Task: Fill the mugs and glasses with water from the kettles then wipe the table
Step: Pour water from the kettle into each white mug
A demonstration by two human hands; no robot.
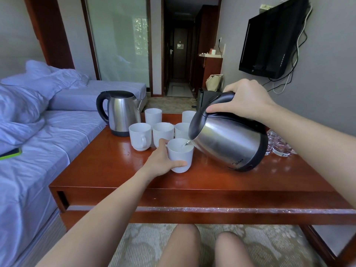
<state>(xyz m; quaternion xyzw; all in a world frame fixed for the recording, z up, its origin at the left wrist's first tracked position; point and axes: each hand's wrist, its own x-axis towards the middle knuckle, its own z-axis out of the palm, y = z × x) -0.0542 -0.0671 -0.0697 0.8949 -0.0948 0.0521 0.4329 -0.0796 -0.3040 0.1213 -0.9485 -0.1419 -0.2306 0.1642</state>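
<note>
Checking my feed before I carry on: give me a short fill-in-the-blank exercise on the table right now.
The right hand tilts the kettle by its ____.
The left hand grips the mug receiving ____ from the spout.
Counting that one, ____ white mugs stand on the table.
The glasses stand behind the tilted kettle, on the person's ____ side.
Missing words: handle; water; six; right.

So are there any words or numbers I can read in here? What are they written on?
"Midea": on the steel side of the tilted kettle, low down by its black base.
Sign on the far door: too small to read.
Sticker on the white box above the TV: too blurred to read.
White mugs and the other kettle: no writing shows.
</note>
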